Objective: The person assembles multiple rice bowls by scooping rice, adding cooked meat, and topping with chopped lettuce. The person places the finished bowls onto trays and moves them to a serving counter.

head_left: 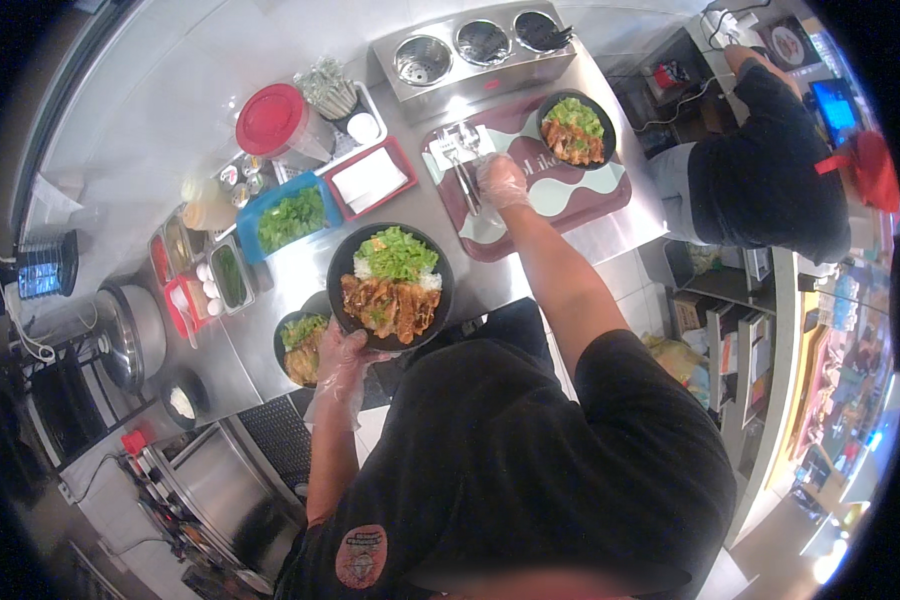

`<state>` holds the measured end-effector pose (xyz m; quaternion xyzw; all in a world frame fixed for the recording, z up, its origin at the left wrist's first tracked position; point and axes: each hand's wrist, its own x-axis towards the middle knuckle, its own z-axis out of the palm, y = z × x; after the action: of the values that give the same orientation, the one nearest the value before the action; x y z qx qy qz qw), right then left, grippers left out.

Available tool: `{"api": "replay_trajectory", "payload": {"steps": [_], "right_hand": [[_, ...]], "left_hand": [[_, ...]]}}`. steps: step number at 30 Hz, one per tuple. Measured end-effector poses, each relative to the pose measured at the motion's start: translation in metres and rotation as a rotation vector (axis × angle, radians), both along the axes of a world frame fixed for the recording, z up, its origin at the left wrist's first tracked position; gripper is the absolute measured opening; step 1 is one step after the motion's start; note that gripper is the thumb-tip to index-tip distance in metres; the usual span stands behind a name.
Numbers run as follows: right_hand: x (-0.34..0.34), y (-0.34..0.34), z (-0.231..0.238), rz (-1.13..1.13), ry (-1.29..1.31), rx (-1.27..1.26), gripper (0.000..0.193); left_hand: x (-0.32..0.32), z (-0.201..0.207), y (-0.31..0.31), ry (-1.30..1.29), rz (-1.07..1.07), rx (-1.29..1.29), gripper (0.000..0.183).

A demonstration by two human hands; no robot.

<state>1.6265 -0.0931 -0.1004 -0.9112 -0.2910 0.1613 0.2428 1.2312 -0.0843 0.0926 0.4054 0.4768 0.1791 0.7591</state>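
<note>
My left hand (342,362), in a clear plastic glove, holds a black bowl (448,285) of rice, chopped lettuce and browned sliced meat from below its near rim. My gloved right hand (503,181) is closed over the brown and pale green tray (576,212). Its fingertips are at the handle of a spoon (469,136). Beside it a fork (454,158) lies partly on a white napkin (436,150). A second filled black bowl (610,135) stands on the tray's far right. Another filled bowl (282,345) sits left of my left hand, partly hidden by the held bowl.
Behind the tray stands a steel cutlery holder (480,80). Leftward are a red napkin tray (407,180), a blue tub of greens (248,238), a red-lidded container (271,118) and a rice cooker (140,335). At right, another person (770,170) stands past the counter's end.
</note>
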Motion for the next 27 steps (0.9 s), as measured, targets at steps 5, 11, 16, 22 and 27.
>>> {"api": "replay_trajectory", "payload": {"steps": [5, 11, 16, 22, 27], "right_hand": [[0.011, -0.009, 0.008, 0.128, 0.092, -0.091, 0.039], [0.024, -0.098, 0.073, 0.075, 0.292, 0.199, 0.037], [0.091, -0.236, 0.043, 0.148, 0.197, 0.148, 0.034], [0.17, -0.282, 0.041, -0.257, 0.645, 0.218, 0.036], [0.229, -0.233, 0.02, -0.454, 1.142, 0.66, 0.037]], "left_hand": [[0.049, -0.004, -0.009, 0.069, -0.089, 0.001, 0.057], [0.125, -0.061, -0.03, 0.047, -0.132, 0.003, 0.053], [0.195, -0.141, -0.062, -0.142, -0.089, -0.132, 0.056], [0.237, -0.206, -0.065, -0.084, -0.056, -0.216, 0.072], [0.256, -0.172, -0.06, 0.002, -0.124, -0.167, 0.063]]}}
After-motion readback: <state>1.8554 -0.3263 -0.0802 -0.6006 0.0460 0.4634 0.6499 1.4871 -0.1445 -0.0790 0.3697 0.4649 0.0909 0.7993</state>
